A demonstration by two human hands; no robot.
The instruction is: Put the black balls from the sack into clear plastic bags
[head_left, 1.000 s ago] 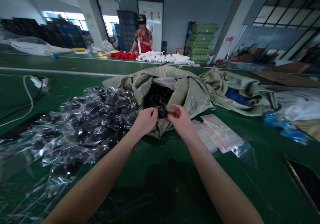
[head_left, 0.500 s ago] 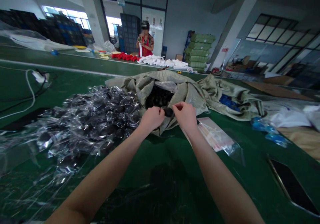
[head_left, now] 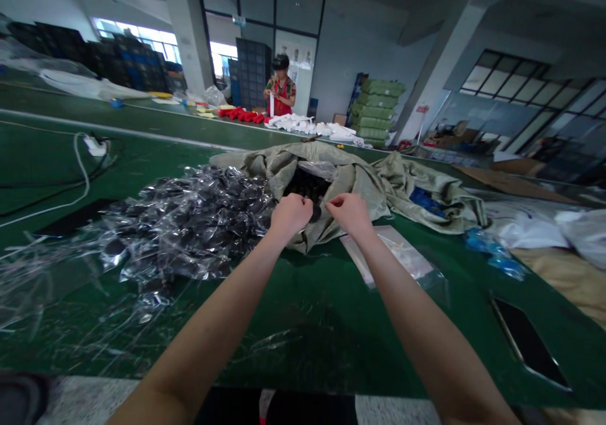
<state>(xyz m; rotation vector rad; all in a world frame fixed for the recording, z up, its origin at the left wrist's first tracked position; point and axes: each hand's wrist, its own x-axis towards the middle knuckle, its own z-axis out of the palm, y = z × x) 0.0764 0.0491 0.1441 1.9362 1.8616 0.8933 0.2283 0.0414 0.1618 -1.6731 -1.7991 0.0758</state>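
Note:
My left hand (head_left: 292, 215) is closed on a small black rounded piece (head_left: 315, 214) that sticks out past its fingertips. Just to the right, my right hand (head_left: 349, 210) is pinched together; whatever it may hold is too small to make out. Both hands are in front of the mouth of an olive woven sack (head_left: 364, 188), with dark pieces (head_left: 305, 185) inside it. Left of the sack lies a heap of black pieces in clear plastic bags (head_left: 203, 216). Under my right forearm is a stack of flat clear bags (head_left: 400, 248).
A phone (head_left: 530, 340) lies at right on the green table (head_left: 303, 324). A second sack (head_left: 445, 201) holds blue pieces (head_left: 426, 201). White cable (head_left: 83, 166) runs at left. Across the table a person (head_left: 281, 90) stands behind red (head_left: 241, 115) and white items (head_left: 307, 125).
The view has tilted down, so the table's near edge now shows. My hands stay close together by the sack mouth, and the black piece remains at my left fingertips.

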